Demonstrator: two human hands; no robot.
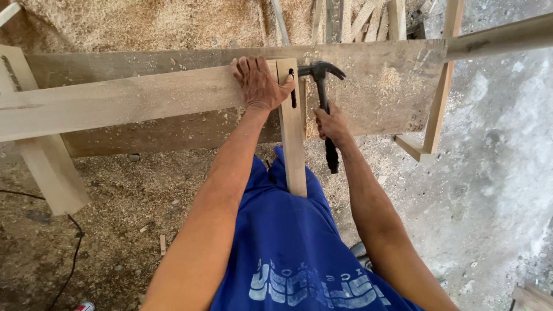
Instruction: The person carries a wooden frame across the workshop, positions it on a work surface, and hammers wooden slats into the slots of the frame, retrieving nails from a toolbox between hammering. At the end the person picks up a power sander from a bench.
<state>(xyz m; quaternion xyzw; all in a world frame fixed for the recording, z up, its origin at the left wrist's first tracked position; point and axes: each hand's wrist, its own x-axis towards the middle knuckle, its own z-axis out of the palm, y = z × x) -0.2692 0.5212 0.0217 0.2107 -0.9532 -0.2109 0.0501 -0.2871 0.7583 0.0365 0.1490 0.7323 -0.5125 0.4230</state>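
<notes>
My left hand (258, 84) presses flat on a pale wooden plank (115, 103) where it meets an upright wooden leg piece (294, 132) with a dark slot near its top. My right hand (331, 124) grips the handle of a black claw hammer (320, 80), whose head sits just right of the leg's top. Both pieces lie across a wider dusty board (380, 86).
Sawdust covers the ground and piles up at the back. Another leg piece (49, 167) hangs at the left end of the plank. A wooden frame (435, 115) stands at the right. A black cable (72, 242) runs over the floor at the left. Loose slats lean at the back.
</notes>
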